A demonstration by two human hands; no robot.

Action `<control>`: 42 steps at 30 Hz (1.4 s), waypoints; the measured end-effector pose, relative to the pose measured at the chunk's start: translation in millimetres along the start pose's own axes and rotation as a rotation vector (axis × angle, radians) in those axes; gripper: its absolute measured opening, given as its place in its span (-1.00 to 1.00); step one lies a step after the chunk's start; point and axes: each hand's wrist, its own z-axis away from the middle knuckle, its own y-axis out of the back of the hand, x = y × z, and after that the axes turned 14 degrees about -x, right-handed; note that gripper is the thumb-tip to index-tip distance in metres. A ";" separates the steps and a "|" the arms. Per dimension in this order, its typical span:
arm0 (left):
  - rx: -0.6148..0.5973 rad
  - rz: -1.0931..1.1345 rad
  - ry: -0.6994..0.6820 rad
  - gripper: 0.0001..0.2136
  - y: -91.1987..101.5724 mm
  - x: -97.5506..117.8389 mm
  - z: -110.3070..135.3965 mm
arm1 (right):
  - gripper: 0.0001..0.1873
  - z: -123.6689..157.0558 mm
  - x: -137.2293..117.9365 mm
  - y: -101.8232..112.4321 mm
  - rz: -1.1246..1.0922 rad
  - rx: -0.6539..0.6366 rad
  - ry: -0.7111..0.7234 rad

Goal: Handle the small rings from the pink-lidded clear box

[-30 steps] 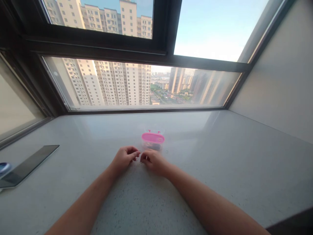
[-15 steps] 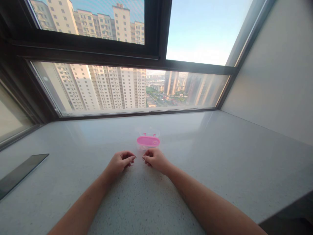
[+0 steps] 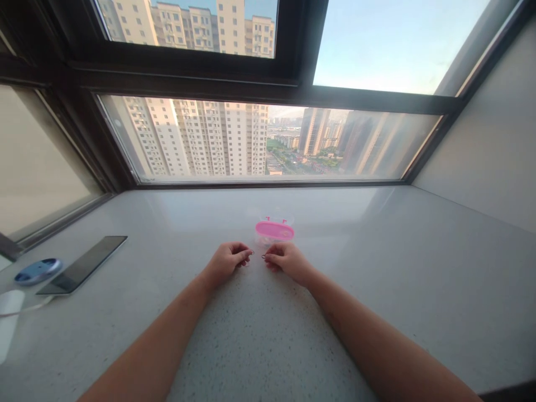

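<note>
Just in front of a small clear plastic box with a pink rim [image 3: 274, 230], my two hands face each other a short gap apart. My left hand [image 3: 233, 260] is closed in a pinch on a small thin ring [image 3: 252, 253]. Another small ring, dark and thin [image 3: 263, 257], sticks out from the pinched thumb and finger of my right hand [image 3: 285, 259]. The two rings are apart. The box's clear lid stands open behind it on pink hinges, and its contents are partly hidden and too small to name.
On the pale speckled sill [image 3: 259, 335] lies a dark flat phone-like slab [image 3: 86, 265] at left. Beside it are a blue round-ended object [image 3: 38, 272] and a white item [image 3: 9, 318] with a cable. A dark-framed window [image 3: 272, 184] bounds the back, a pale wall [image 3: 486, 162] the right.
The view has swung left, so the box and hands sit farther right, and the blue and white objects at left now show. Both hands keep their pinches, the gap much the same.
</note>
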 end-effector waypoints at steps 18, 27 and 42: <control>0.027 0.028 0.019 -0.77 1.2 -4.5 -1.4 | -0.79 3.5 -1.8 -0.8 0.172 -0.045 0.019; 0.055 0.041 0.014 -0.72 -1.0 0.9 1.4 | -0.79 3.4 -3.8 -1.5 0.046 0.012 0.044; 0.114 0.046 0.008 -0.71 -6.3 10.6 3.0 | -0.72 4.1 -6.2 -2.6 -0.060 0.092 0.122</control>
